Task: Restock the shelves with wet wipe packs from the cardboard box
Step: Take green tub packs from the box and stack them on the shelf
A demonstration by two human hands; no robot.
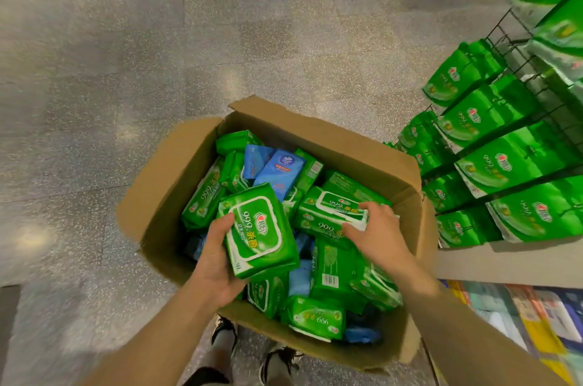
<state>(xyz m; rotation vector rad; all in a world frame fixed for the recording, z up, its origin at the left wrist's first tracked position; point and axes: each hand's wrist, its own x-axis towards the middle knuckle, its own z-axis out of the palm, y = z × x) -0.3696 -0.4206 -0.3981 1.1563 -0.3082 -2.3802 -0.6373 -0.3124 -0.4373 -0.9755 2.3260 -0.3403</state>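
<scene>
**Both hands on green packs inside the box**

The open cardboard box (pixel 353 146) stands on the speckled floor (pixel 126 70), heaped with green and blue wet wipe packs; the left hand (pixel 217 262) cups one green pack (pixel 260 231) from beneath, thumb curled over its edge, lifting it above the pile; the right hand (pixel 375 231) grips a second green pack (pixel 331 215) lying in the box, fingers curled over its top; just right of the box, wire shelves (pixel 517 76) carry rows of matching green packs.

head-worn view, looking steeply down (wide-angle), close over open cardboard box (pixel 353 146)
</scene>
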